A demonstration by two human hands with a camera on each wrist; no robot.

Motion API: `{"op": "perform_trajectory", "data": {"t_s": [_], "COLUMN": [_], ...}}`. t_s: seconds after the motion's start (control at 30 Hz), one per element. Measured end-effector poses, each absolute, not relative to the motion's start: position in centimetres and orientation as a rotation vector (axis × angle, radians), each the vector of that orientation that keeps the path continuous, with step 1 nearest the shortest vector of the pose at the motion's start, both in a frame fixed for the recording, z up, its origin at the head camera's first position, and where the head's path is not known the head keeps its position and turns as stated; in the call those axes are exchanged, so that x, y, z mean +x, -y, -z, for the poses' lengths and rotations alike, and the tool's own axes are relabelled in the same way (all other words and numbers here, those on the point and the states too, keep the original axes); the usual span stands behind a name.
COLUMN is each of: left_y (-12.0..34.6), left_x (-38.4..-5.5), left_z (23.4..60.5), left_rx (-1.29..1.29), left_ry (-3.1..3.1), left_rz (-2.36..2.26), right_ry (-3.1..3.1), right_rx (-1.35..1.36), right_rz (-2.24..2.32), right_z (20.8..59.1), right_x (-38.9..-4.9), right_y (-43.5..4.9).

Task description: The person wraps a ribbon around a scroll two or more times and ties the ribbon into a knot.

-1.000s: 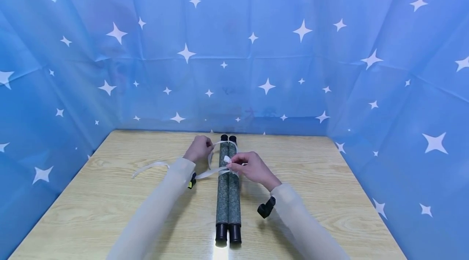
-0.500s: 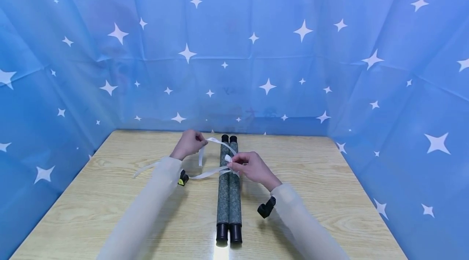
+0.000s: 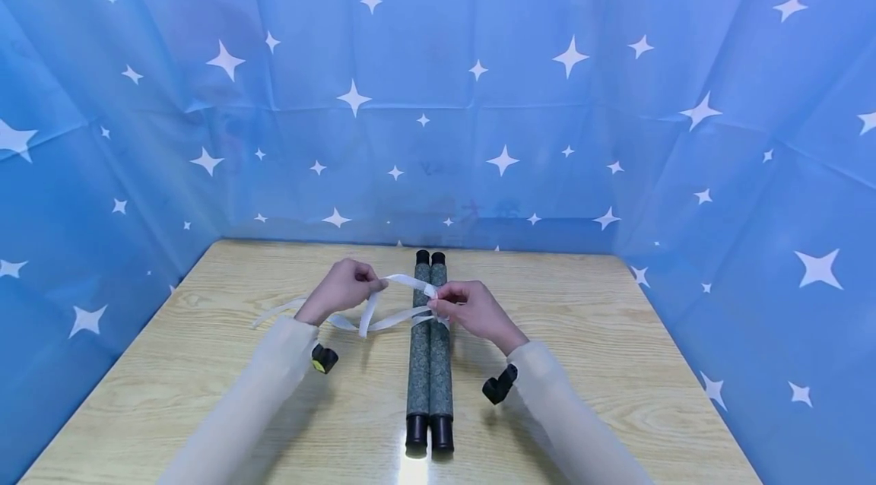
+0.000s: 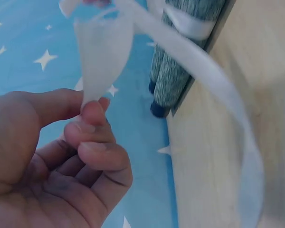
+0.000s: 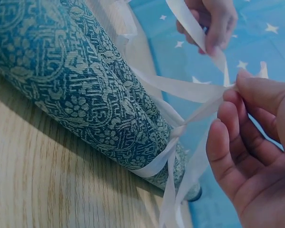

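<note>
We record left grip (image 3: pixel 341 292) and right grip (image 3: pixel 477 310) each pinching white ribbon (image 4: pixel 202 68) wrapped round the brocade scroll (image 3: pixel 419 367).

A star-patterned blue curtain (image 3: pixel 411 44) hangs behind and beside the light wood-grain table (image 3: pixel 582 333).

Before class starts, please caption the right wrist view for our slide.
Left hand and right hand pinch white ribbon wrapped around two patterned rolls.
</note>
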State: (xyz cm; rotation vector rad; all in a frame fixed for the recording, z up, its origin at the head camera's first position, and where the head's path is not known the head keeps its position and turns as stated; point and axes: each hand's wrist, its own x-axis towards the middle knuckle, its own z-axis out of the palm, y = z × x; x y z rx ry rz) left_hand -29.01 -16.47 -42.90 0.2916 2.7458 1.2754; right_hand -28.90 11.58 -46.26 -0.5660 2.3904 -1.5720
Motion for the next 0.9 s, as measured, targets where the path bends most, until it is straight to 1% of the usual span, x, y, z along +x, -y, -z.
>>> {"op": "perform_trajectory", "data": {"t_s": [0.4,0.6,0.9], "left_y": [15.2,13.5,9.5], "left_x": [-24.7,-23.7,-22.3], "left_z": [43.9,44.9,46.0], "left_rx": [0.367,0.465,0.490], "left_ry": [-2.354,-2.142,-1.915], "left_rz": [-1.405,-1.507,-1.622], "right_ry": [-2.429,-2.446,-2.434], "right_rx": [-0.582,-0.582,-0.567], "right_rz": [1.541,1.516,1.527], "right_z": [46.0,46.1,46.0], "right_x": [-28.9,-29.0,-29.0], "right_y": [-11.6,-11.7,-11.7]}}
